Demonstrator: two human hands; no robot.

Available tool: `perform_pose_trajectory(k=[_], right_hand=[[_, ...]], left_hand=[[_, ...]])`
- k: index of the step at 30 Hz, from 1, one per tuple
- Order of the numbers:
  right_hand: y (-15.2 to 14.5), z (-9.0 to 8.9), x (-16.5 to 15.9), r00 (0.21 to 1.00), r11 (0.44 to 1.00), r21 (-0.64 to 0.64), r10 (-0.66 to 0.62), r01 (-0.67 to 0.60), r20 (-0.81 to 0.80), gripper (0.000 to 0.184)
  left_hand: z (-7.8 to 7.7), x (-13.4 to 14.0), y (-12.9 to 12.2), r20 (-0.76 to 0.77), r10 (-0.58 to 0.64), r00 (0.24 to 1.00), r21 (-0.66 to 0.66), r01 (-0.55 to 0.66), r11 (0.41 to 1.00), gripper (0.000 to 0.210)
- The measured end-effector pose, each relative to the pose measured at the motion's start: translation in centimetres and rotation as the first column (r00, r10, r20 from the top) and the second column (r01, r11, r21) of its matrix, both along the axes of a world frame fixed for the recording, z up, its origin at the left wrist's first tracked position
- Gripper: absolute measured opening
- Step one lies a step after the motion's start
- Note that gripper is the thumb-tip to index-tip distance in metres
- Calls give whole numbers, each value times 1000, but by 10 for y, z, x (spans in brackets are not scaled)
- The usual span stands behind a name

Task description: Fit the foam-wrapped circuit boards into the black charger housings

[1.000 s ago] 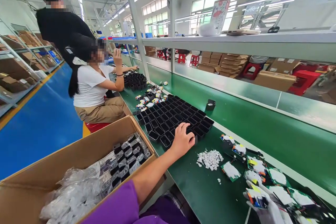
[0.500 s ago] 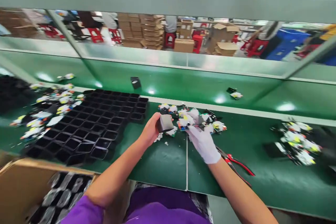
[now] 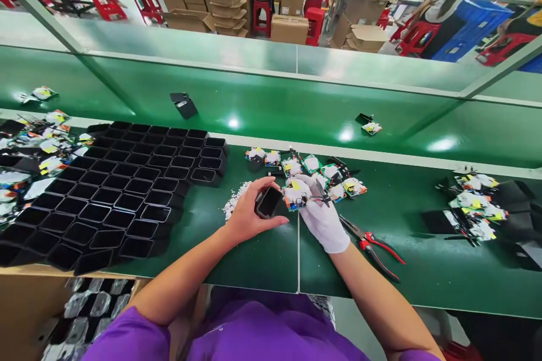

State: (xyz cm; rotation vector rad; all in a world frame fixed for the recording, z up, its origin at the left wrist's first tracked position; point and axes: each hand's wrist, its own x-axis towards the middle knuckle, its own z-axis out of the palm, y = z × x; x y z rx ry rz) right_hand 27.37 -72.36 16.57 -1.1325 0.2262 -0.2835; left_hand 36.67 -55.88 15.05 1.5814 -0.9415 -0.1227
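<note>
My bare left hand [image 3: 245, 211] is wrapped round a small black plastic case [image 3: 270, 203], its open end turned up towards me. Beside it my right hand [image 3: 324, 223], in a white glove, is closed on a circuit board [image 3: 295, 194] with white filler and a yellow part on top. The board and the case are close to each other over the green bench. Behind the board lies a pile of similar circuit boards [image 3: 330, 172]. White crumbs [image 3: 235, 200] are scattered beside my left hand, partly hidden by it. Red-handled pliers [image 3: 368, 242] rest right of my gloved hand.
Rows of empty black cases [image 3: 127, 186] cover the left of the bench. More boards [image 3: 46, 141] lie beyond them, and boards with cases [image 3: 478, 208] sit at the right. A cardboard box [image 3: 38, 310] with wrapped black pieces stands below left. A green ledge [image 3: 275, 107] runs behind.
My left hand has turned the black case, so its opening now faces me instead of its side. The circuit board in my gloved hand shows more clearly. The view has tilted down.
</note>
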Motion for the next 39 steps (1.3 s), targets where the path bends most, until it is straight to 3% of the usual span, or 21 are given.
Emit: perform_pose_trajectory(k=[5, 11, 17, 20, 25, 30, 33, 36, 39], right_hand=[[-1, -8, -6, 999, 996, -83, 46, -44, 22, 67], [-4, -3, -11, 999, 979, -202, 13, -7, 30, 65], [1, 6, -17, 998, 952, -307, 39, -21, 50, 68], [5, 6, -21, 999, 904, -427, 15, 9, 51, 65], [10, 5, -21, 987, 771, -632, 29, 78, 157, 59], [18, 2, -21, 989, 757, -640, -60, 132, 133, 55], [22, -1, -20, 989, 719, -678, -111, 151, 102, 51], [22, -2, -18, 989, 672, -726, -127, 147, 82, 49], [15, -1, -13, 994, 637, -763, -78, 109, 77, 51]], left_hand=[[3, 3, 1, 178, 15, 984, -39, -8, 999, 75], [3, 3, 0, 207, 5, 978, -94, 15, 995, 72], [1, 3, 0, 290, 33, 956, -5, -32, 999, 72], [0, 3, 1, 340, 47, 939, 30, -60, 998, 71], [0, 2, 1, 478, 83, 874, 33, -112, 993, 59], [2, 1, 0, 624, 94, 776, 19, -135, 991, 50], [0, -1, 0, 658, 101, 747, 35, -164, 986, 39], [-1, -2, 0, 590, 83, 803, 41, -133, 990, 33], [5, 0, 0, 278, -34, 960, 61, 17, 998, 25]])
